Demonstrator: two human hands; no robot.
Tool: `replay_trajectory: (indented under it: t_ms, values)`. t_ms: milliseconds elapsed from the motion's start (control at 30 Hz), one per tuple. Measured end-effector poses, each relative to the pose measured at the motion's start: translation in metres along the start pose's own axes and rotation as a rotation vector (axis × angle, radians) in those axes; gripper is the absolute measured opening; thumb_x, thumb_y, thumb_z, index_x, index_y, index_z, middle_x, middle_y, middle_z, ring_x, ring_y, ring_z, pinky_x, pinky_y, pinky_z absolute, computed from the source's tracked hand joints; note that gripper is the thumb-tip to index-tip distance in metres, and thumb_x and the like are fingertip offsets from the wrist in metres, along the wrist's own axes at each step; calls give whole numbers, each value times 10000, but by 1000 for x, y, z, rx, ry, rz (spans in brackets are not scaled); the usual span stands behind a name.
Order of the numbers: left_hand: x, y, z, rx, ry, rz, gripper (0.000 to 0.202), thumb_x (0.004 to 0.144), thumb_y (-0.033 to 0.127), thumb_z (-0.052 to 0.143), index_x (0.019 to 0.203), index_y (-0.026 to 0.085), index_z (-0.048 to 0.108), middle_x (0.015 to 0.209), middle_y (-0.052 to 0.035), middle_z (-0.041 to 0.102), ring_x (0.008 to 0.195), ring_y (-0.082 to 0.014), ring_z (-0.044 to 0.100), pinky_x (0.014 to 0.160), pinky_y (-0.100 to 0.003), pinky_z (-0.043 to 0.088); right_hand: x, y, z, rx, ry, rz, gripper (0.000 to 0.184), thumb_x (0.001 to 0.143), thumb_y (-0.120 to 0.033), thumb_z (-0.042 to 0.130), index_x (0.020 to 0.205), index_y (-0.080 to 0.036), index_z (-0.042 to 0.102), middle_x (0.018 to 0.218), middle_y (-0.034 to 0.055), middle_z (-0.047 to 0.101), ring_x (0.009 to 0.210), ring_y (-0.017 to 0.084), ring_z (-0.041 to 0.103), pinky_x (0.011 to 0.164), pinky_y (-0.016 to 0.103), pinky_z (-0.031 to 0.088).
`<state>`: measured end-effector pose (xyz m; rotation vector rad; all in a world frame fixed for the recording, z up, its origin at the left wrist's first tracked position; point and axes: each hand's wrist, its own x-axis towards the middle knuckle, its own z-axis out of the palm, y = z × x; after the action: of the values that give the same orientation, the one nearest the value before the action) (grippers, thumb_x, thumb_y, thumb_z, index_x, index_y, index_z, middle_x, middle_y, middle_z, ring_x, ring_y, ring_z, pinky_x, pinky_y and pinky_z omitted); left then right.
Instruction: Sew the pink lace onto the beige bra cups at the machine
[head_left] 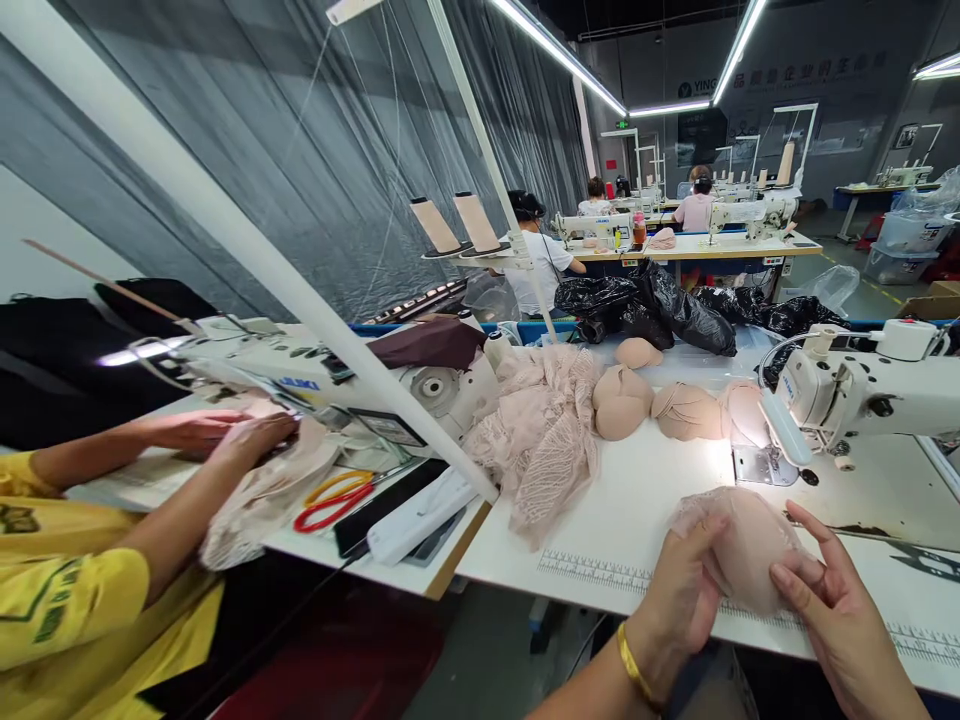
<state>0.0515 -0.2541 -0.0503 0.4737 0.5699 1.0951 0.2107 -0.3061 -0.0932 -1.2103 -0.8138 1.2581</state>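
A beige bra cup (754, 545) with sheer lace over it is held up between my two hands, above the table's front edge. My left hand (686, 575) grips its left side, thumb on top of the lace. On the right side, my right hand (832, 590) pinches the cup's edge between thumb and fingers. Just beyond stands a white sewing machine (847, 390), its lamp lighting the needle plate (765, 466). More beige bra cups (686, 410) lie in a row behind, beside a heap of beige lace (544, 420).
At the left, a co-worker's hands (225, 430) guide fabric at another sewing machine (255, 370). Red-and-yellow-handled scissors (335, 500) lie nearby. A white pole (300, 280) slants across the view. Black plastic bags (667, 305) sit behind my table, and a printed ruler (592, 570) runs along its front.
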Motion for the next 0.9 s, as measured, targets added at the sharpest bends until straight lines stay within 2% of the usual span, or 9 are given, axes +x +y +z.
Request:
replay_trajectory:
  t_ms: [100, 267, 567, 667, 767, 833, 900]
  values:
    - [4, -3, 2, -10, 86, 12, 379, 701, 368, 947, 979, 145, 819, 1073, -113, 781, 1034, -255, 692, 983, -357, 524, 2, 3, -1, -5, 13, -23, 957, 718, -548, 912, 1541, -316, 480, 904, 37, 775, 871, 267, 734, 838, 407, 611]
    - [5, -3, 7, 20, 69, 48, 353, 707, 362, 945, 951, 136, 824, 1043, -117, 783, 993, -246, 698, 966, -347, 522, 2, 4, -2, 42, 13, -7, 906, 723, -496, 922, 1511, -348, 500, 916, 16, 772, 891, 249, 731, 883, 397, 611]
    - [8, -4, 10, 50, 28, 9, 458, 682, 421, 966, 977, 109, 808, 1005, -136, 775, 941, -239, 690, 923, -351, 534, 3, 7, -5, 79, -5, 32, 965, 751, -491, 906, 1563, -338, 408, 973, 33, 784, 972, 260, 737, 929, 402, 599]
    - [12, -5, 12, 47, 59, 24, 468, 657, 419, 980, 957, 111, 797, 985, -119, 764, 911, -222, 679, 884, -341, 543, -1, 4, 0, 45, -12, 19, 993, 748, -485, 908, 1579, -350, 380, 1138, 66, 778, 1100, 281, 720, 991, 422, 572]
    - [14, -5, 13, 33, 66, 22, 469, 656, 418, 977, 971, 130, 783, 991, -105, 759, 913, -223, 682, 886, -342, 544, -9, 2, 4, -46, -11, -25, 1003, 782, -504, 875, 1611, -351, 333, 1173, 74, 767, 1071, 268, 728, 960, 405, 579]
    - [14, 2, 12, 69, 4, -10, 466, 691, 451, 946, 992, 140, 773, 984, -102, 758, 913, -229, 689, 893, -346, 540, -12, 3, 0, -128, -23, -73, 997, 830, -526, 825, 1639, -326, 277, 1058, 58, 774, 964, 246, 743, 898, 388, 596]
    - [13, 16, 11, 179, -174, -60, 486, 736, 516, 894, 1012, 139, 762, 954, -101, 753, 912, -242, 695, 896, -355, 535, -9, 4, -11, -249, -39, -132, 944, 904, -528, 743, 1659, -302, 223, 980, 43, 761, 866, 220, 741, 832, 360, 607]
